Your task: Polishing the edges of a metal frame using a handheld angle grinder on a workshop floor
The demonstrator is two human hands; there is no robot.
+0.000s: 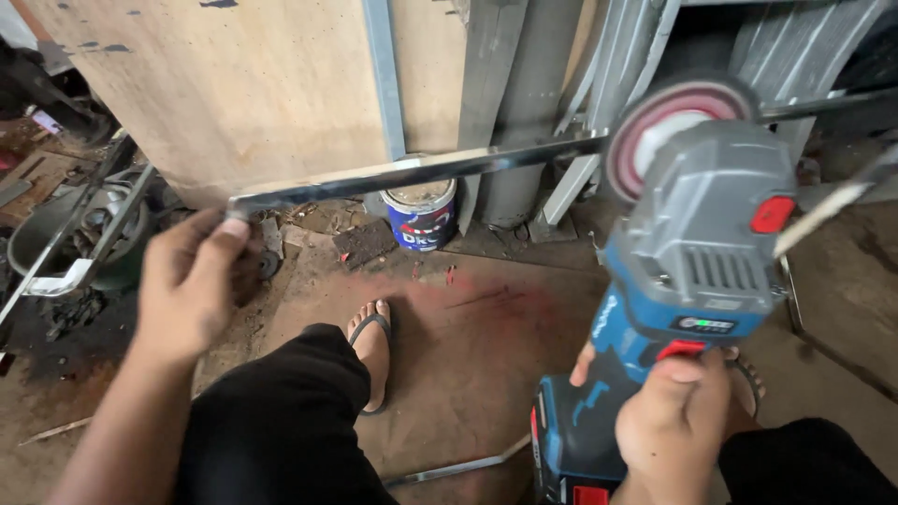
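Blue and white label wraps the little paint can (421, 217) parked on the floor against the plywood sheet (234, 84); lid's on and smeared, so what's inside can't be told. Steel strip (412, 172) is held up above the floor, long axis running left to right and rising a bit toward the right, where it's met by the red disc of the blue-grey cordless angle grinder (683, 281). Its left end is pinched by the left hand (192, 281), fingers curled shut around it. The grinder's handle is gripped by the right hand (678, 421), thumb laid on the red switch, disc pointed away from the body.
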